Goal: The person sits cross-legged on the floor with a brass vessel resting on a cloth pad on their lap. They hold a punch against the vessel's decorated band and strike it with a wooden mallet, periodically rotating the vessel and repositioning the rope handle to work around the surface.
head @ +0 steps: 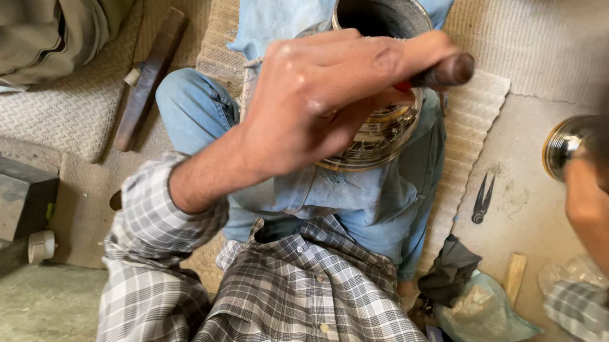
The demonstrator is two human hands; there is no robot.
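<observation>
An engraved metal vessel [383, 137] with a dark open mouth lies tilted across my lap, resting on blue cloth. My left hand [317, 100] is above its patterned side, fingers closed on a small tool with a dark wooden handle [446, 71]; the tool's tip is hidden under the hand. At the right edge my right hand [605, 216] is close to the camera and blurred. It grips a shiny round metal piece [564, 144], apart from the vessel.
I sit on a ribbed mat [470, 133]. Small black pincers [482, 199], a wooden stick [514, 276], a dark rag [449, 269] and a plastic bag [485, 312] lie at right. A wooden bar [149, 79], a dark metal block [6, 194] and olive cloth [34, 12] are at left.
</observation>
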